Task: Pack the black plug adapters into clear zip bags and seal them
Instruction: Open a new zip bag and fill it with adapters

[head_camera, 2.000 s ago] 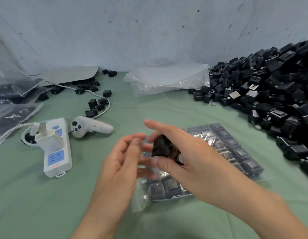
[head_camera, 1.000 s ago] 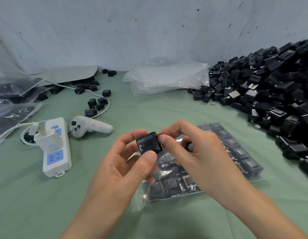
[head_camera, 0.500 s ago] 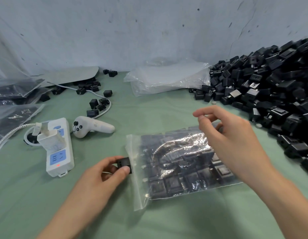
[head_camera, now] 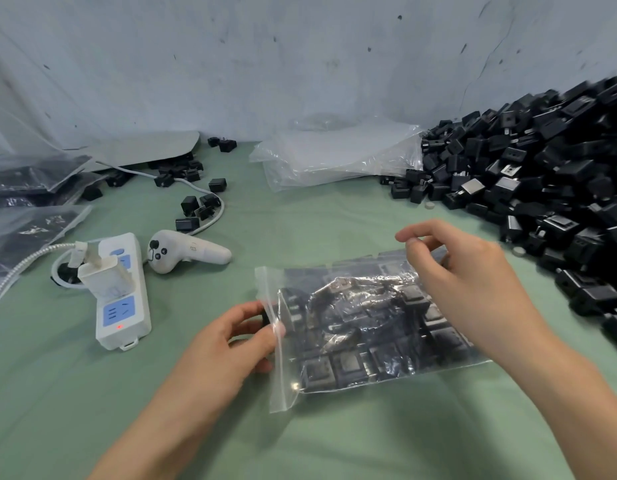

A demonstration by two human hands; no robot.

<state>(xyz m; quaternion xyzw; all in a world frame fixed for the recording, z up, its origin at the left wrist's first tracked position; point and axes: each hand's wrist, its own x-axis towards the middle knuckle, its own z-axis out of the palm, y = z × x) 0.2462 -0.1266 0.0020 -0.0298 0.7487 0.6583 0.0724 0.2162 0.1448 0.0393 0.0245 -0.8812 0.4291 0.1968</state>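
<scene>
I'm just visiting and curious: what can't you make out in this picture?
Adapter in the left hand: mostly hidden by its fingers and the zip bag edge, head view.
Right hand: whether it pinches the clear film is too faint to tell.
Adapter pile: cut off by the right edge, blurred there.
Filled bags: cut off by the left edge.

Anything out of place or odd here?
A white handheld controller lies beside the power strip, unrelated to packing. A few loose adapters sit scattered round a cable, apart from the main pile.

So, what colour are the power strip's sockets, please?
Blue panels on the white power strip, clearest in the head view.
</scene>
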